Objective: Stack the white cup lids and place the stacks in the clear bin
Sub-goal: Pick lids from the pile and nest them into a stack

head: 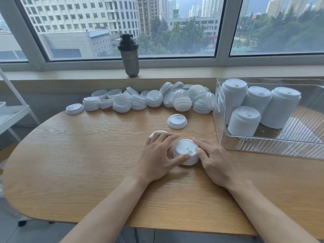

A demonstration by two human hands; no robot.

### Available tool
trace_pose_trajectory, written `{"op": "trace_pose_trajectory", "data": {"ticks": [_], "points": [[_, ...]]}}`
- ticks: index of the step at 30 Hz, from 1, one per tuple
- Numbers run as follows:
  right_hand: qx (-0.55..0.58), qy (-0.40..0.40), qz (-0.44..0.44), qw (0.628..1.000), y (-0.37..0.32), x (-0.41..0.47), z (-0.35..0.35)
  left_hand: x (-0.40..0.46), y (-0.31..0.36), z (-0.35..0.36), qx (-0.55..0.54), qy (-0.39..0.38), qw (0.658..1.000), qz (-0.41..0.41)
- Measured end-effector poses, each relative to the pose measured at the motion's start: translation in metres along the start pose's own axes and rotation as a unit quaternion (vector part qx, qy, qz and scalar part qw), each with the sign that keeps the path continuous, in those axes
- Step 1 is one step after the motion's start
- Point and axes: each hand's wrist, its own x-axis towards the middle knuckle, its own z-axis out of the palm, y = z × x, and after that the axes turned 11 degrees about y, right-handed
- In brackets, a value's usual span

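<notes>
A short stack of white lids (186, 151) stands on the wooden table (87, 163) in front of me. My left hand (157, 156) holds its left side, thumb across the front edge, and my right hand (213, 160) grips its right side. Under my left fingers lies another white lid (158, 132), partly hidden. A single lid (177, 121) lies flat just beyond. A long heap of loose lids (149, 99) runs along the table's far edge. The clear bin (263, 146) at the right holds several tall lid stacks (245, 120).
A dark shaker bottle (129, 56) stands on the window sill behind the heap. A white rack (12, 113) is at the far left, off the table. The table's rounded front edge runs near my forearms.
</notes>
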Motion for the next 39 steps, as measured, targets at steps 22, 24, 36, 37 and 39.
{"op": "trace_pose_trajectory", "data": {"ticks": [22,24,36,37,39], "points": [[0.001,0.007,-0.027,1.000,-0.002,-0.004,-0.001,0.007,-0.033,-0.012,-0.041,0.034,0.977,-0.209],[0.000,0.007,-0.027,1.000,-0.002,-0.004,-0.001,0.006,-0.034,-0.013,-0.082,0.049,0.970,-0.222],[0.002,0.003,-0.020,1.000,-0.003,-0.004,-0.001,0.006,-0.031,-0.012,-0.104,0.086,0.972,-0.195],[0.002,0.002,-0.018,1.000,-0.003,-0.004,-0.001,0.006,-0.027,-0.012,-0.111,0.090,0.973,-0.183],[0.000,-0.001,-0.017,1.000,-0.002,-0.003,-0.001,0.005,-0.018,-0.013,-0.125,0.085,0.976,-0.155]]}}
